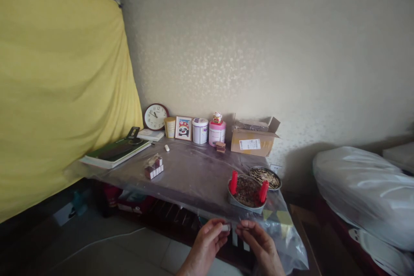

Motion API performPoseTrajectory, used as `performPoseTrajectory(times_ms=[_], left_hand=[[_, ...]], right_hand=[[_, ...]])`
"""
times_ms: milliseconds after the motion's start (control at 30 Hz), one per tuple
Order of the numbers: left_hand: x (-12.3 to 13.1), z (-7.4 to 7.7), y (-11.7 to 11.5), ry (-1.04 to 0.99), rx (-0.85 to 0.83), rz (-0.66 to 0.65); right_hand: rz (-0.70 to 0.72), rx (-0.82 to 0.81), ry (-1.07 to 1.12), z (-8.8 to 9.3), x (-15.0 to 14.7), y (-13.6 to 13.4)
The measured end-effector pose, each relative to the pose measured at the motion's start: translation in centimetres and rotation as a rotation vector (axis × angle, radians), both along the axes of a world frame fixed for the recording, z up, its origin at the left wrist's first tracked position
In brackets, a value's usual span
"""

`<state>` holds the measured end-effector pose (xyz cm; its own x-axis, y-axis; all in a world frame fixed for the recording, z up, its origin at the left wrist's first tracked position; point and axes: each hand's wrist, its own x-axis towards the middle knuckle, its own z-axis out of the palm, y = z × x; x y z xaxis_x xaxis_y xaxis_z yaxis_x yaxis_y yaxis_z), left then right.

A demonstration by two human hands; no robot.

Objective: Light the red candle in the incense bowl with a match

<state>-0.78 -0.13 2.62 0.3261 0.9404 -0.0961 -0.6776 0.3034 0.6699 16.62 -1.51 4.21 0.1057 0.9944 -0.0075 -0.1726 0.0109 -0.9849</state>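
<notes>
Left hand [210,237] had the box [225,227], small and white, pinched between thumb and fingers, one end facing my right hand [258,241]. Right fingertips were drawn close together; couldn't tell if they held anything, too small and dim. Hands were just apart, in front of the table's [194,181] near edge.

Main risk: box slipping, since only fingers held it, and it'd likely hit the floor [174,254], not the table. Too hard a squeeze could crush it if it was card.

Second risk: bumping the pan [245,207], just beyond my hands, with brown bits [247,192] inside and red grips [233,182] sticking up at both ends. Catching one could tip it. Tray [274,189] of sticks [265,177] sat behind, so those grips partly blocked that reach. Loose plastic [294,246] hung near my right hand; a snag could drag both.

Farther left: stack [154,168] of little boxes, book [116,152]. By the wall: clock [156,117], frame [183,128], white tin [200,131], pink tin [216,133], carton [250,142]. None in my way.
</notes>
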Motion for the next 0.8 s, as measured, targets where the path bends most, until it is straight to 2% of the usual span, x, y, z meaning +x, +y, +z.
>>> performPoseTrajectory(times_ms=[100,167,333,400,467,667,800], left_hand=[[0.0,0.3,-0.2,-0.001,0.002,-0.013],[0.1,0.5,-0.4,0.0,0.011,-0.029],[0.6,0.6,-0.5,-0.01,0.032,-0.063],[0.7,0.5,-0.4,-0.021,0.029,-0.066],[0.9,0.3,-0.3,-0.028,0.017,-0.065],[1.1,-0.2,-0.1,-0.029,-0.017,-0.047],[1.3,0.0,0.0,-0.028,-0.011,-0.021]], right_hand=[[0.013,0.003,0.039,-0.4,0.0,0.2],[0.012,0.075,-0.061,-0.5,-0.1,0.1],[-0.024,0.482,-0.447,0.1,-0.4,-0.4],[-0.019,0.574,-0.542,0.3,-0.6,-0.6],[-0.035,0.598,-0.616,0.3,-0.6,-0.7],[-0.088,0.48,-0.749,-0.6,0.0,-0.7],[-0.081,0.562,-0.763,-0.8,0.0,-0.3]])
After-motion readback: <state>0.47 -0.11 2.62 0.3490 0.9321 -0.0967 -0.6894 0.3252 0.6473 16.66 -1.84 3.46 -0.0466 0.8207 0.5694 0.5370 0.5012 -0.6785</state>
